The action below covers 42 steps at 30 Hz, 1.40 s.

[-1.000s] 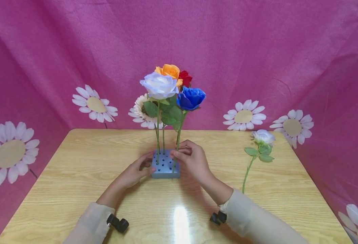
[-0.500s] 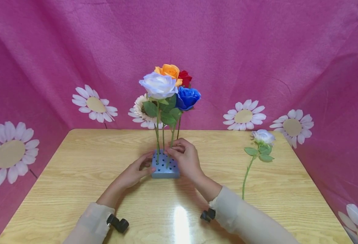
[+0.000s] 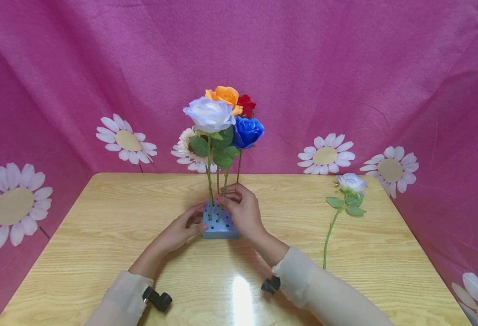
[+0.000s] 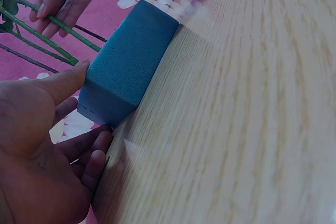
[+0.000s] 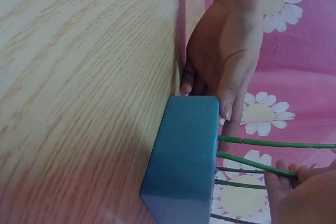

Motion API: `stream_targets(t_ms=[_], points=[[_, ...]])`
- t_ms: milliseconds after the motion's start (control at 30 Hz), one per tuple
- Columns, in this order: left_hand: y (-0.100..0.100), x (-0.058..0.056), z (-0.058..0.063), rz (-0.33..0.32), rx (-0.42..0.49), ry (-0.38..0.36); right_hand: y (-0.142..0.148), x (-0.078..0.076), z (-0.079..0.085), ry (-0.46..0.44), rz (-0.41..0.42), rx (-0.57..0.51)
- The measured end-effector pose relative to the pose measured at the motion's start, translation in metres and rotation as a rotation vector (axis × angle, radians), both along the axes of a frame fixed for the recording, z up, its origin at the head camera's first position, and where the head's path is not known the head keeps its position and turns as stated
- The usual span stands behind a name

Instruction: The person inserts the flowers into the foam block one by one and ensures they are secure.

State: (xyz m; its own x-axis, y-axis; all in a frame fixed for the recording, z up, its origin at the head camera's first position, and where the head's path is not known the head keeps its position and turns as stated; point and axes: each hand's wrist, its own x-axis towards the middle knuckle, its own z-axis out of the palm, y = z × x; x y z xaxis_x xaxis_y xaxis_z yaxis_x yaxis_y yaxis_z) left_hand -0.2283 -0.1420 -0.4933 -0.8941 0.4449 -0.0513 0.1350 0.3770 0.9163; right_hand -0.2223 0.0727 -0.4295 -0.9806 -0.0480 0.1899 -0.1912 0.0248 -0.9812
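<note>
A blue block with holes [image 3: 220, 234] sits on the table, several artificial flowers standing in it. My left hand [image 3: 177, 232] holds its left side; in the left wrist view the thumb [image 4: 68, 82] lies at the block's upper edge. My right hand [image 3: 245, 213] pinches the green stem of a blue rose [image 3: 248, 133] just above the block. In the right wrist view that stem [image 5: 247, 160] meets the block's holed face. A pale lilac-white rose [image 3: 209, 114], an orange rose [image 3: 226, 95], a red rose [image 3: 246, 105] and a cream flower [image 3: 187, 141] stand around it.
Another lilac-white rose [image 3: 351, 182] lies on the right of the wooden table [image 3: 112, 217], its stem toward the front. A pink curtain [image 3: 288, 59] printed with daisies hangs behind and at both sides. Black wrist cameras [image 3: 157, 299] sit at the sleeves.
My right hand has moved left with the blue rose, its stem end passing from the block's front right to near its middle. The left hand has stayed on the block.
</note>
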Motion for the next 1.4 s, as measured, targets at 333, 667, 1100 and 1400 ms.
stream_targets(t_ms=[333,667,1100,1400], points=[[-0.001,0.0,0.001,-0.008,0.008,-0.005,-0.002,-0.004,-0.006,-0.007,-0.002,0.025],[0.0,0.0,0.001,0.01,-0.008,-0.012,-0.004,-0.004,-0.013,-0.026,0.004,0.049],[0.0,0.0,-0.001,0.013,-0.004,-0.015,-0.005,-0.001,-0.026,-0.024,0.029,0.104],[-0.001,0.0,0.001,-0.003,0.017,-0.017,-0.006,0.0,-0.028,-0.029,0.048,0.094]])
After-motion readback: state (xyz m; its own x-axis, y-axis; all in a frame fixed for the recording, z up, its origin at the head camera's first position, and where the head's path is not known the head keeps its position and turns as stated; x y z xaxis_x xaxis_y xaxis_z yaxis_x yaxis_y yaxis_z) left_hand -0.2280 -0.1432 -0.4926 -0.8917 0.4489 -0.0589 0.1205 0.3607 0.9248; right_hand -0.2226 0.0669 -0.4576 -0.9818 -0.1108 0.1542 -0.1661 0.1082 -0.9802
